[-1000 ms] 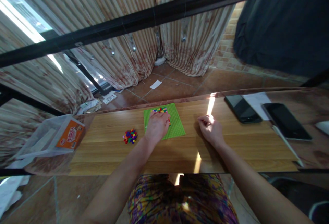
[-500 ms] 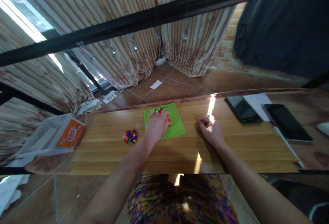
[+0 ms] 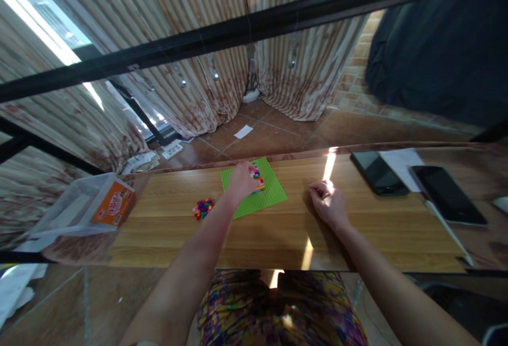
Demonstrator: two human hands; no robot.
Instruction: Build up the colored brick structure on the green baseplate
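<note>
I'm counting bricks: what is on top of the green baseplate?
On the green baseplate a small cluster of coloured bricks sits near its far edge. The left hand rests over them, so any bricks beneath it are hidden and a count is not possible.

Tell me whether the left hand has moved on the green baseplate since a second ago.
Yes. The left hand has slid toward the far edge of the green baseplate, now over the bricks near its far side instead of covering its middle.

The table (image 3: 357, 229) was smooth, shiny wood. The green plate (image 3: 273, 192) and little bricks (image 3: 202, 209) looked like bumpy plastic. The phones (image 3: 379, 173) had glossy glass.
</note>
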